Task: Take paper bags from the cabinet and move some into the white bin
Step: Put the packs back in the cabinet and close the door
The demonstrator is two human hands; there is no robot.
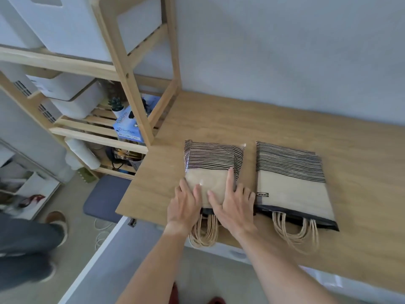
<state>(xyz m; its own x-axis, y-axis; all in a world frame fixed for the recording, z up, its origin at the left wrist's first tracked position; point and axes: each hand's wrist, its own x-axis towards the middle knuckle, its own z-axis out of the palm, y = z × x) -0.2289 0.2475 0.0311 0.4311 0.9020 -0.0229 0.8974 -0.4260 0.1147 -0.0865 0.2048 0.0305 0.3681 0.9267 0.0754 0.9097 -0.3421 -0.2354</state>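
Observation:
Two flat packs of brown paper bags with black stripes lie side by side on the wooden cabinet top [274, 128]. The left pack [212, 159] is wrapped in clear plastic, its twine handles hanging over the front edge. My left hand [186, 205] rests on its near left corner with fingers fairly straight. My right hand [232, 205] lies flat on its near right part, index finger stretched forward. The right pack [291, 183] lies untouched, its handles also toward me. White bins [72, 31] stand on the wooden shelf at the upper left.
The wooden shelf unit [125, 69] stands left of the cabinet, holding a small plant [116, 105], a blue glove box [129, 126] and paper rolls. An open white cabinet door [98, 260] juts out below. Another person's leg [24, 244] is at the left, over the floor.

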